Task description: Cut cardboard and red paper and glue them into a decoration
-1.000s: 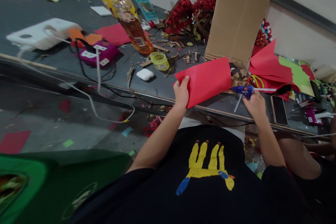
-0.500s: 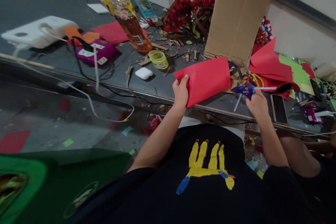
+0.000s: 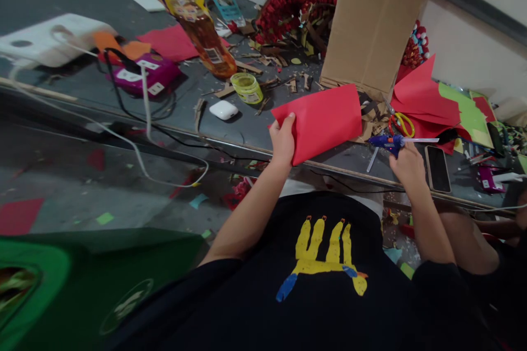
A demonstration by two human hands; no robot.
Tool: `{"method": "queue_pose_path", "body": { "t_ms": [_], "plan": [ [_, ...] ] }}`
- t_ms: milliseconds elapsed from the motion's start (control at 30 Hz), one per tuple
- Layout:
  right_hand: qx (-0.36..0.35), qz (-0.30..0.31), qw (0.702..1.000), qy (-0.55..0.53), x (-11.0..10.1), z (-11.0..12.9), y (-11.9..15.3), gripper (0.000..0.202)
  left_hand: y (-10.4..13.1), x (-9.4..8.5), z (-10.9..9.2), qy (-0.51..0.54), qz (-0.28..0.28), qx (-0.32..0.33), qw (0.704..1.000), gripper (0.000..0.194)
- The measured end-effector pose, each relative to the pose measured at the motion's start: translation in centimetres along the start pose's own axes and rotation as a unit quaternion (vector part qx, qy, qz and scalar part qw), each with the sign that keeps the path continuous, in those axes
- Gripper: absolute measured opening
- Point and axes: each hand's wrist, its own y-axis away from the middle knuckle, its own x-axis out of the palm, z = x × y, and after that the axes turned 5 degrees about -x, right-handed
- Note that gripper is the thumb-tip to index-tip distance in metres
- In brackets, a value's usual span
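My left hand (image 3: 283, 140) grips the left end of a red paper sheet (image 3: 325, 120), thumb on top and the other fingers hidden beneath. The sheet looks curved or folded over and is held above the front edge of the table. To its right, my right hand (image 3: 407, 163) is closed around a blue glue gun (image 3: 389, 143), whose nozzle points left toward the paper. A clear glue stick (image 3: 420, 140) juts from the gun's rear. Just behind the gun lie scissors (image 3: 405, 124) with yellow and red handles, and another glue stick (image 3: 372, 159) rests on the table below it.
Cardboard (image 3: 376, 22) stands upright at the back. A phone (image 3: 438, 169) lies right of my right hand. Leftward are a white earbud case (image 3: 223, 110), a yellow jar (image 3: 247, 88), a tilted-looking drink bottle (image 3: 197, 27) and a purple power strip (image 3: 146, 73) with cables. Someone's leg (image 3: 469, 236) is at right.
The glue gun and my right hand have shifted slightly right, a little away from the red paper. My left hand keeps its hold on the sheet. The whole view has moved slightly.
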Motion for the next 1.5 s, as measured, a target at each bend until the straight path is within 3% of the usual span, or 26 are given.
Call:
{"method": "queue_pose_path", "body": {
  "t_ms": [667, 1133, 1500],
  "plan": [
    [-0.039, 0.007, 0.999, -0.013, -0.3, 3.0, -2.0, 0.039, 0.0, 0.0, -0.1, 0.004, -0.001, 0.005, 1.000, 0.039],
    [-0.035, -0.011, 0.999, 0.001, -0.5, 2.3, -1.9, 0.041, -0.1, 0.0, 0.0, 0.010, 0.001, 0.001, 1.000, 0.043],
    [-0.021, 0.020, 0.998, 0.063, -1.3, 2.4, -1.4, 0.033, 0.2, 0.0, -0.3, 0.004, -0.015, -0.004, 1.000, 0.038]
  ]
}}
